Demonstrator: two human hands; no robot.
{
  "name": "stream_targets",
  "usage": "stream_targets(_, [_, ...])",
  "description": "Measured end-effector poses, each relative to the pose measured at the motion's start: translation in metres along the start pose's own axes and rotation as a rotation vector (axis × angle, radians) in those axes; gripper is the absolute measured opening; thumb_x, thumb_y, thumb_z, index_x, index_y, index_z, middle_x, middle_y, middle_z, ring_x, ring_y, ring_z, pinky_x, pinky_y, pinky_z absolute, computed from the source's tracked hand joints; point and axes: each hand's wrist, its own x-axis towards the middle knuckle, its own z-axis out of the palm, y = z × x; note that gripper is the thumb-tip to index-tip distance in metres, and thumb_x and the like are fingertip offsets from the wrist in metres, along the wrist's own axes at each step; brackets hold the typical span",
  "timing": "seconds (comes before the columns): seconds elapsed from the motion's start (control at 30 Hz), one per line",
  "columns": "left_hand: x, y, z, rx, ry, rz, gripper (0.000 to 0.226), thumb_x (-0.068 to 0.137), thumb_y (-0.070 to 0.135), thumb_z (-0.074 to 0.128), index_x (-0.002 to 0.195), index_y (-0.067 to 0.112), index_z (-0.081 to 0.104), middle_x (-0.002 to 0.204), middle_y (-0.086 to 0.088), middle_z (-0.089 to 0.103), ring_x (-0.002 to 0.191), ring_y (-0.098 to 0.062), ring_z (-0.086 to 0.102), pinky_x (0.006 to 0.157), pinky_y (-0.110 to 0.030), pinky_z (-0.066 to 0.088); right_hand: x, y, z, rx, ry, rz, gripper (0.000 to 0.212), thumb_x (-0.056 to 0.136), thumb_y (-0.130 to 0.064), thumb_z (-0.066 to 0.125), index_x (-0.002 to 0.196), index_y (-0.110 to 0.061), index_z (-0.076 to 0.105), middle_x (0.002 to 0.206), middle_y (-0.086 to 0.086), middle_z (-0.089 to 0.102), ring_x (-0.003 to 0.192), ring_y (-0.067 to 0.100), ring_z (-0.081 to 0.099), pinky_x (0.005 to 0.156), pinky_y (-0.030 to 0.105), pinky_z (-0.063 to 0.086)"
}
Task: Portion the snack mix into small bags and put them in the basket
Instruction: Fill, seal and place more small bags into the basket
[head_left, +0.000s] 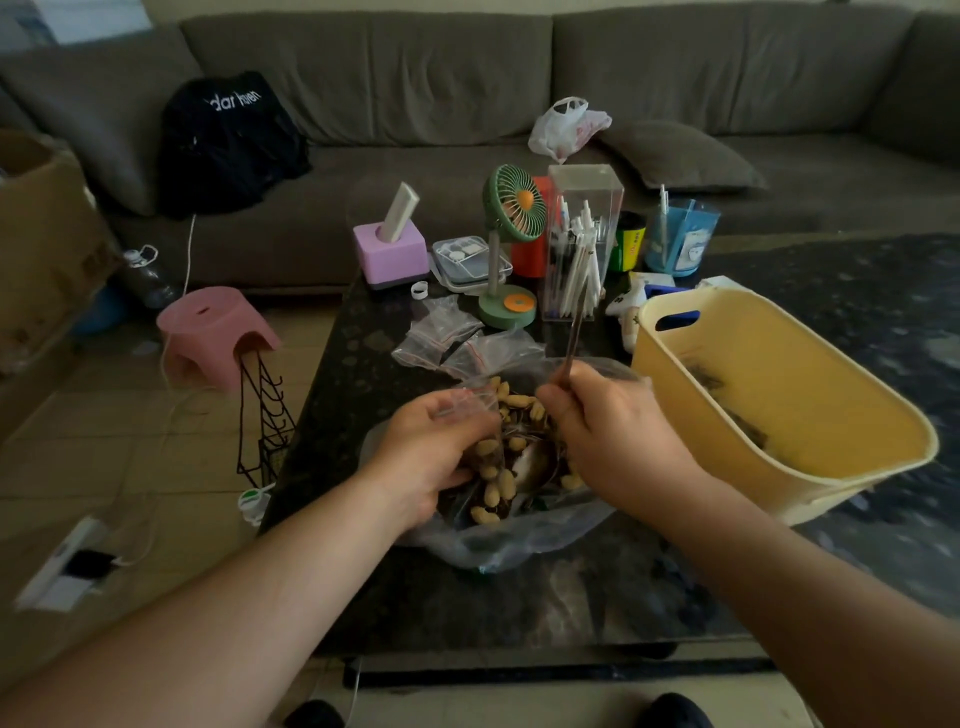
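We are mid-fill at frame centre: our left hand pinches a small clear zip bag open over the peanut snack mix while our right hand grips a metal spoon, which likely must tip in next, with the yellow plastic basket waiting at right.

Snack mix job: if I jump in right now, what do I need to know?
Left hand holds a small clear bag open over the snack mix.
Right hand grips a metal spoon's handle; its bowl is down in the mix.
The mix sits in a big clear plastic bag on the dark table.
Spare empty small bags lie just behind it.
The yellow basket stands to the right, tilted; no filled bags can be seen inside.
Done: nothing finished that I can see.
Left: fill this bag, close it, put it in the basket, then do the others.
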Motion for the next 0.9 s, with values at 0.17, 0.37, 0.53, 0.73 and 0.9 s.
stream_targets(0.17, [-0.004,0.002,0.004,-0.103,-0.022,-0.04,0.036,0.089,0.017,0.083,0.123,0.022,0.072,0.111,-0.003,0.08,0.107,-0.021,0.072,0.084,-0.046,0.059,-0.002,0.002,0.007,0.045,-0.006,0.031,0.022,0.108,-0.04,0.046,0.097,-0.027,0.059,0.078,-0.012,0.061,0.072,-0.001,0.058,0.063,0.015,0.041])
stream_targets(0.37, [-0.002,0.004,0.002,-0.192,-0.064,-0.069,0.038,0.089,0.013,0.083,0.125,0.019,0.072,0.111,-0.01,0.08,0.11,-0.03,0.074,0.093,-0.058,0.061,-0.002,0.017,-0.009,0.289,-0.058,0.33,0.026,0.111,-0.037,0.043,0.095,-0.027,0.061,0.085,0.0,0.07,0.077,0.019,0.068,0.074,0.043,0.059])
stream_targets(0.53, [-0.009,0.012,-0.007,0.066,-0.102,-0.139,0.027,0.09,0.015,0.083,0.115,0.024,0.077,0.119,-0.006,0.073,0.113,-0.028,0.064,0.084,-0.062,0.059,-0.009,0.016,-0.012,0.334,-0.117,0.362,0.026,0.11,-0.036,0.045,0.097,-0.025,0.064,0.085,0.003,0.071,0.076,0.02,0.069,0.075,0.044,0.062])
stream_targets(0.73, [-0.014,0.016,-0.01,0.075,-0.166,-0.215,0.023,0.091,0.014,0.08,0.113,0.02,0.08,0.121,-0.01,0.073,0.12,-0.036,0.058,0.087,-0.084,0.048,-0.015,0.005,-0.007,0.267,-0.143,0.227,0.023,0.11,-0.037,0.045,0.094,-0.03,0.06,0.076,0.0,0.071,0.066,0.009,0.067,0.066,0.032,0.057])
stream_targets(0.9, [-0.016,0.017,-0.006,-0.069,-0.174,-0.141,0.02,0.091,0.011,0.079,0.11,0.017,0.08,0.099,-0.008,0.082,0.111,-0.036,0.069,0.093,-0.081,0.048,-0.013,0.005,-0.004,0.335,-0.103,0.329,0.024,0.11,-0.037,0.045,0.097,-0.027,0.062,0.079,0.002,0.071,0.069,0.015,0.07,0.067,0.035,0.061])
